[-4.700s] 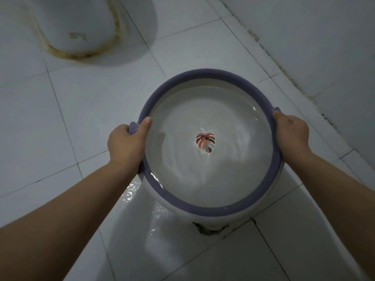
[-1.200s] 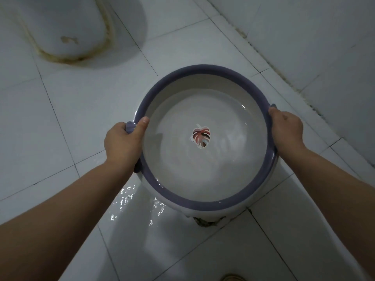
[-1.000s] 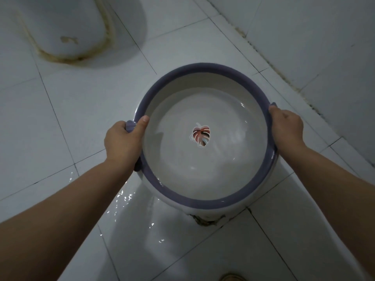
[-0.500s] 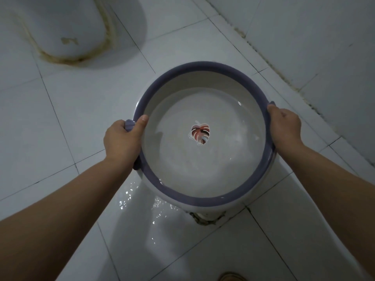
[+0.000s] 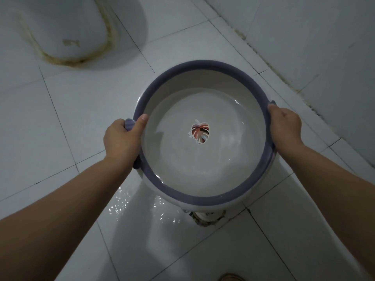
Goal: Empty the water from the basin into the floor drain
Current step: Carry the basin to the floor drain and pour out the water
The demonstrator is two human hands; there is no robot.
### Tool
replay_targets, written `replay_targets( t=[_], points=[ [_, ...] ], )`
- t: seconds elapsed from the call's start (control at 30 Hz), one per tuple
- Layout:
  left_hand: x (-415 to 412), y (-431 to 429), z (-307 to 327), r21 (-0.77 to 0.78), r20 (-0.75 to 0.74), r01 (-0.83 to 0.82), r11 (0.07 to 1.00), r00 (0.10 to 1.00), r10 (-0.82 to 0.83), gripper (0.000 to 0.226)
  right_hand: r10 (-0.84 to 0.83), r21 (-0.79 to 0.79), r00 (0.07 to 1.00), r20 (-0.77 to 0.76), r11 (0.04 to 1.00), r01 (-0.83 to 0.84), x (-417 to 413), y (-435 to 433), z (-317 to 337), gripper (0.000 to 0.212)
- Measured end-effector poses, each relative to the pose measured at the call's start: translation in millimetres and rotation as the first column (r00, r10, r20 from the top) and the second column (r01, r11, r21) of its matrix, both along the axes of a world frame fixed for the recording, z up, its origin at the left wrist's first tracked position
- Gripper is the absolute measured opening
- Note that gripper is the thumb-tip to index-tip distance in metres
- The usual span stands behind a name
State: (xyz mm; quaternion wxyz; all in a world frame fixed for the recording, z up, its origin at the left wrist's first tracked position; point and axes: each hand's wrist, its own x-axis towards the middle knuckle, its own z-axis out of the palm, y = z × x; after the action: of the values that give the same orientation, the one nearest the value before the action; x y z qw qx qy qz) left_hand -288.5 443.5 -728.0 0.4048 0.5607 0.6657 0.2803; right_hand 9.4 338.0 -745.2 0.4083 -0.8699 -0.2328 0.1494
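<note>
I grip the basin (image 5: pixel 203 66) by its rim, left hand (image 5: pixel 121 138) and right hand (image 5: pixel 285 126) clamped on opposite sides, tilted over what looks like the floor drain (image 5: pixel 207 218).

The basin (image 5: pixel 203 201) sits mid-scene above the floor (image 5: pixel 67 118), left hand (image 5: pixel 121 138) on its left rim, right hand (image 5: pixel 285 126) on its right. Water (image 5: pixel 203 169) lies inside. The floor drain (image 5: pixel 207 218) lies under its near edge, the toilet base (image 5: pixel 60 27) far left, the wall (image 5: pixel 324 47) right.

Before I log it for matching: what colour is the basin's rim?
Muted purple rim on the white basin, head view.
</note>
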Motion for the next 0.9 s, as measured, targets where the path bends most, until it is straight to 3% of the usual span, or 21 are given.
replay_targets(
  t=[0.9],
  points=[
    [2.7, 0.8, 3.6, 0.026, -0.009, 0.002, 1.0, 1.0, -0.002, 0.039, 0.015, 0.05, 1.0, -0.004, 0.999, -0.014, 2.8, -1.4, 4.6, 0.041]
  ],
)
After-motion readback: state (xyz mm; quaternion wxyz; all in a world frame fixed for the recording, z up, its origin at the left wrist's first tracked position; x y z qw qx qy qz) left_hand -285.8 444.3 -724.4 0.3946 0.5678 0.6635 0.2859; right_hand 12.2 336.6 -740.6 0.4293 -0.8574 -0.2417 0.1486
